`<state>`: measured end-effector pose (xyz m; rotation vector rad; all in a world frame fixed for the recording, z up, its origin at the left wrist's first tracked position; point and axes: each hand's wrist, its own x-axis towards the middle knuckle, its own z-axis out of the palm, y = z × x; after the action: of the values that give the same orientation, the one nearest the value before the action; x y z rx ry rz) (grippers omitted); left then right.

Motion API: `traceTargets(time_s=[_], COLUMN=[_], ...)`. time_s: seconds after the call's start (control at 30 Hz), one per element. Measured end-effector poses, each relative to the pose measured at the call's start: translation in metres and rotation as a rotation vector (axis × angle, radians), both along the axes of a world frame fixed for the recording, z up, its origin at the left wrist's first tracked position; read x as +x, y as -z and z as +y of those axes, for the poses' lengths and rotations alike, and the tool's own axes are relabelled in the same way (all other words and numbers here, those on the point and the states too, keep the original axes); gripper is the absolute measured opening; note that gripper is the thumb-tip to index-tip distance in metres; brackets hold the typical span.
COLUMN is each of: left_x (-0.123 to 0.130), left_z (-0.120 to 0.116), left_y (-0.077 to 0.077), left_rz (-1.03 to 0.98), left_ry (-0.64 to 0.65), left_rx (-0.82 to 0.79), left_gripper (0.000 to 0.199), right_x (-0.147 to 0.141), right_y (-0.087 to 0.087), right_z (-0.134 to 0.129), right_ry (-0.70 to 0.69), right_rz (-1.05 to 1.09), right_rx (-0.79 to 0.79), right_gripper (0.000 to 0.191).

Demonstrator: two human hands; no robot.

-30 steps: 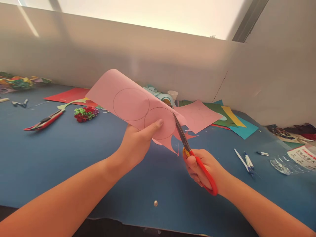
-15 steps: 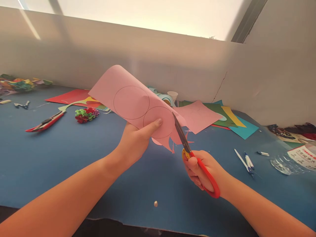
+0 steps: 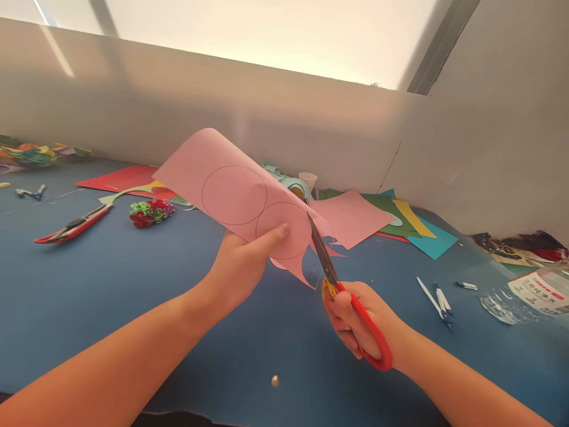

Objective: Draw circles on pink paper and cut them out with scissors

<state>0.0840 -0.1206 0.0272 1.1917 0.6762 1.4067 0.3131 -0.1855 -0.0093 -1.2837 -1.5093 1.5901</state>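
My left hand (image 3: 244, 261) grips a curved sheet of pink paper (image 3: 191, 157), thumb on top and the other fingers hidden underneath. Two drawn circles show on the paper, and the thumb rests on the lower right one. My right hand (image 3: 355, 314) is closed round the red and yellow handles of a pair of scissors (image 3: 323, 252). The dark blades point up and left, at the right edge of the circle under my thumb. A jagged, partly cut strip of pink paper hangs beside the blades.
A red-handled utility knife (image 3: 75, 228) and a curled-paper flower cluster (image 3: 151, 212) lie left on the blue table (image 3: 213, 356). Behind are coloured paper sheets (image 3: 433, 240) and a white cup (image 3: 307, 179). To the right are a pen (image 3: 430, 296) and a clear plastic bottle (image 3: 502, 305).
The blades have cut further along the circle's right edge, and the flap beside them has parted from the paper near the circle. The whole view has shifted slightly.
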Motion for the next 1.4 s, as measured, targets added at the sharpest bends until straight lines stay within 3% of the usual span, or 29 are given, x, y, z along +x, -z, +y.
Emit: traceTargets(time_s=[0.4, 0.9, 1.17, 1.4], left_x=[0.002, -0.004, -0.002, -0.006], left_z=[-0.003, 0.002, -0.007, -0.007], left_y=[-0.006, -0.007, -0.011, -0.014], left_rz=[-0.06, 0.024, 0.174, 0.091], left_ry=[0.07, 0.075, -0.085, 0.106], left_rx=[-0.118, -0.014, 0.068, 0.074], left_gripper=[0.018, 0.027, 0.027, 0.032], right_x=[0.002, 0.012, 0.008, 0.007], right_y=[0.003, 0.005, -0.009, -0.014], right_z=[-0.001, 0.004, -0.001, 0.0], right_ry=[-0.031, -0.041, -0.119, -0.181], right_rz=[-0.014, -0.085, -0.033, -0.041], right_rx=[0.048, 0.145, 0.101, 0.205], right_gripper=[0.078, 0.072, 0.076, 0.074])
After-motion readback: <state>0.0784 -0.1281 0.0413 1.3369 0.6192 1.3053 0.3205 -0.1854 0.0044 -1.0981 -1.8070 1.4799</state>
